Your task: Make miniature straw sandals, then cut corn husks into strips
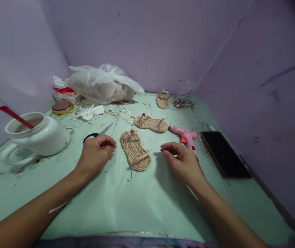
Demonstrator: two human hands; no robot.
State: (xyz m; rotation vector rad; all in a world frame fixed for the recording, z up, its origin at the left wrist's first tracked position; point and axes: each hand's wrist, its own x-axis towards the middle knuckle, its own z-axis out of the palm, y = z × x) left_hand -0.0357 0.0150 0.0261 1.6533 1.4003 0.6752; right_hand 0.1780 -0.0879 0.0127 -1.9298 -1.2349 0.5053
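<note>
Between my hands a small braided-straw slipper sole [136, 151] lies flat on the table, with a red bead and white beads at its far end and a strap across its near end. My left hand [97, 151] rests just left of it, fingers loosely curled, apart from the slipper, near the black-handled scissors [99, 132]. To the right, my right hand [180, 160] hovers or rests with half-bent fingers and nothing visible in them. Behind lies a second straw slipper [151, 123], its heel close to the nozzle of a pink glue gun [185, 134].
A white mug [51, 134] holding a red stick [15, 117] stands at left. Farther back are a round tin [62, 106], white scraps [90, 112] and a plastic bag [101, 84]. A small finished slipper [162, 100] sits near beads [182, 102]. A phone [224, 155] lies at right.
</note>
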